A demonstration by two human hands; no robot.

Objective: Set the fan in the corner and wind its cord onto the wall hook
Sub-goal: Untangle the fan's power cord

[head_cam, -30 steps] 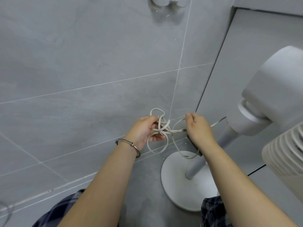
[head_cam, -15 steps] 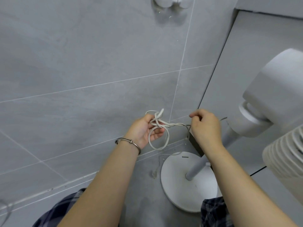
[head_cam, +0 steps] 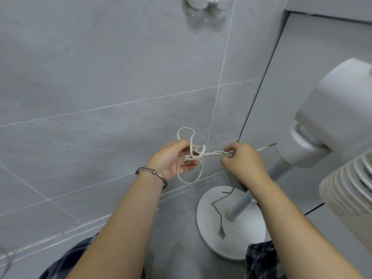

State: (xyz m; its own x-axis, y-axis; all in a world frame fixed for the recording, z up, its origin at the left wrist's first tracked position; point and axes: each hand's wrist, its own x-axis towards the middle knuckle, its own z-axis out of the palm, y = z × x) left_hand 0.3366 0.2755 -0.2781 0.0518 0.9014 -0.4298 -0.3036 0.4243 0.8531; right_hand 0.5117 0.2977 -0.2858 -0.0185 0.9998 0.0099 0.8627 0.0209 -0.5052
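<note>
The cord [head_cam: 211, 154] is held at the centre of the view, between wall [head_cam: 100, 77] and body, stretched as a twisted run from one hand to the other. By the left hand [head_cam: 171, 160], at 9 o'clock of that run, the gathered turns are gripped with curled fingers and thumb; one small loop is left standing at 12 o'clock of the fist and a larger one hanging at 6 o'clock. By the right hand [head_cam: 243, 162], at 3 o'clock of the run, the strands are pinched between closed fingertips, and a single strand is led on at 3 o'clock toward the fan [head_cam: 332, 117]. Compared with a second ago, the hands have been drawn apart, the slack that drooped over the base [head_cam: 241, 238] has been taken up, and the loose loops have been pulled into a tighter bundle. A grey tail ending in the plug [head_cam: 222, 234] is now seen dangling over the base at 5 o'clock, where half a second ago it hung left of the base. The fan is judged already set in the corner, its base close to the wall seam. The bundle is thus judged nearly ready, but the hook [head_cam: 205, 5], at 12 o'clock at the frame's top edge, well apart from the hands, has not yet been reached. A bracelet [head_cam: 153, 173] is worn on the left wrist.
</note>
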